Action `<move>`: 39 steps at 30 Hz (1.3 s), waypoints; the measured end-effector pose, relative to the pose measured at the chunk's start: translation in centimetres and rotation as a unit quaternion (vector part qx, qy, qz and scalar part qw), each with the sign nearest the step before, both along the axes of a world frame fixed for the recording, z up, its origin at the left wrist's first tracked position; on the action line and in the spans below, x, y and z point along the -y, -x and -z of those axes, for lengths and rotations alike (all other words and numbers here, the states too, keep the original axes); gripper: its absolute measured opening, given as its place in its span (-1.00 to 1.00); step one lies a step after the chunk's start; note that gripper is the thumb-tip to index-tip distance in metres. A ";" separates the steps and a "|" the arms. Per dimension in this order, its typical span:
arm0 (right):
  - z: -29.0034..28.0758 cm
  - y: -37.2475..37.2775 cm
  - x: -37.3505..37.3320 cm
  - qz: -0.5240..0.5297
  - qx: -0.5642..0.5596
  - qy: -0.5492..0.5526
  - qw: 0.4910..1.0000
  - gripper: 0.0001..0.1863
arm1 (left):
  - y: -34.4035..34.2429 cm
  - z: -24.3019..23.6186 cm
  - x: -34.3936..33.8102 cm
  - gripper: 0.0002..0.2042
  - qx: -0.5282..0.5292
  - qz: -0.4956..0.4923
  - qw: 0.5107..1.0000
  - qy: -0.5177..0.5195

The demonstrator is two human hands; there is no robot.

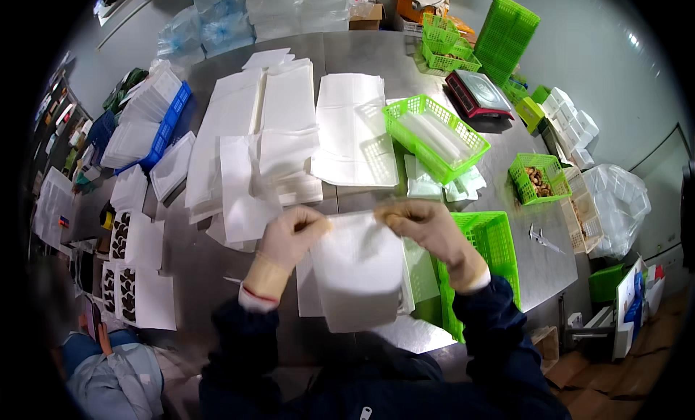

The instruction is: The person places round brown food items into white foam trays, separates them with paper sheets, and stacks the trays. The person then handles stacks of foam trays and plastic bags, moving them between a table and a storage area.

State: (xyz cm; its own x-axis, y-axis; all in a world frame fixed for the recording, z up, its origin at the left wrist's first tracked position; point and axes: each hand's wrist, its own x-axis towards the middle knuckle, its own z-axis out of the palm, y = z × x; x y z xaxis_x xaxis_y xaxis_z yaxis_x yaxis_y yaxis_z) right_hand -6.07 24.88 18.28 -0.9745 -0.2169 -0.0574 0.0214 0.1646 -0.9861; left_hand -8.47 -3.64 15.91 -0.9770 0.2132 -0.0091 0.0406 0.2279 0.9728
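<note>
A white, slightly see-through bag-like sheet (358,275) hangs upright in front of me; I cannot tell whether it is one layer or a pouch. Thin pale gloves cover both hands. My left hand (289,239) is closed on its upper left corner, fingers pinched. At the upper right corner, my right hand (420,224) pinches it the same way. Behind and below it, partly hidden, lie more pale flat sheets (311,293) on the metal table. A large green basket (510,257) stands beside my right forearm, which covers part of it.
White sheet stacks (351,130) cover the table's far middle. A green basket (474,159) holds white sleeves; another (521,181) holds brown pieces. A red-edged scale (478,94) stands far right, a blue crate (163,130) far left. A seated person (119,376) is at lower left.
</note>
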 end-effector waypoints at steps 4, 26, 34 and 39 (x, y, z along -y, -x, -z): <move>-1.5 5.0 0.9 0.105 -0.184 -0.258 0.943 -0.68 | 5.6 -0.1 -1.7 -0.63 -0.120 -0.055 0.989 0.072; 18.8 -1.7 -1.9 -0.063 -0.320 -0.504 0.800 -0.73 | -2.3 15.8 -3.8 -0.73 -0.271 0.139 0.815 0.493; 18.3 -2.2 -0.2 -0.064 -0.200 -0.540 0.815 -0.72 | -2.4 15.9 -9.9 -0.67 -0.222 0.164 0.875 0.397; 15.8 -5.5 -1.0 0.007 -0.214 -0.430 0.877 -0.61 | -3.2 15.2 -10.3 -0.62 -0.191 0.167 0.894 0.369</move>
